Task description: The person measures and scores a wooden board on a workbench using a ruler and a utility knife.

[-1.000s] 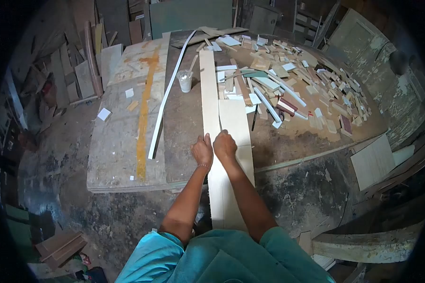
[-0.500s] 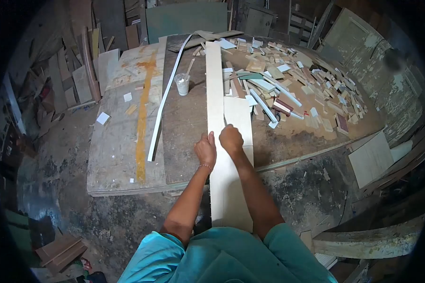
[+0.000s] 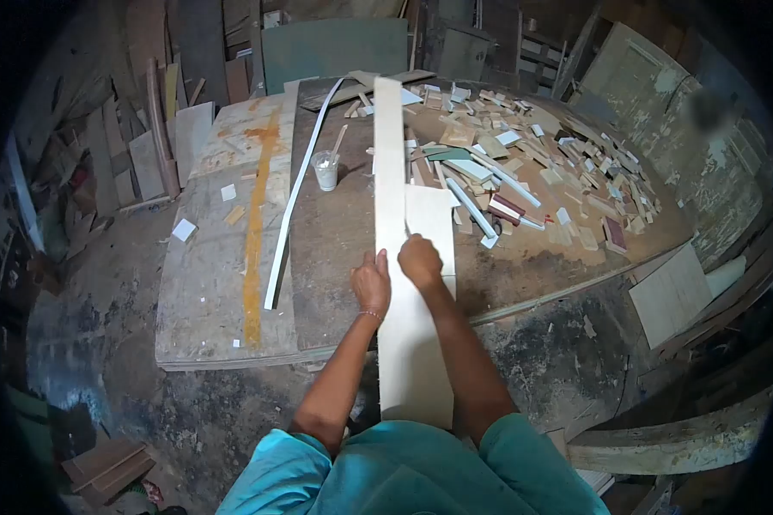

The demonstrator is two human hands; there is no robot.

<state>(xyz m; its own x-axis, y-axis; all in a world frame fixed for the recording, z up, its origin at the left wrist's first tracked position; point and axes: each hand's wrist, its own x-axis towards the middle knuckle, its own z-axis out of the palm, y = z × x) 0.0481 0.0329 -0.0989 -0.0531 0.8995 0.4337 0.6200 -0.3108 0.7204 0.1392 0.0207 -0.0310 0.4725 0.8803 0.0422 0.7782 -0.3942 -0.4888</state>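
Note:
A long pale wooden strip runs away from my body across the table. Beneath and to its right lies a wider pale sheet, reaching back towards my waist. My left hand is closed over the strip's left edge, thumb laid along its top. In a closed fist, my right hand grips a thin-bladed tool. Its narrow blade points forward along the strip's right edge; the handle is hidden in the fist, so its exact kind does not show.
Left of the strip stand a clear plastic cup with a stick in it and a long white edging strip. Many wood offcuts cover the table's right side. Boards lean at the back left, a weathered door panel at the right.
The whole view has shifted slightly, so the table sits lower in the picture. Both hands keep their grips, and the blade stays at the strip's right edge.

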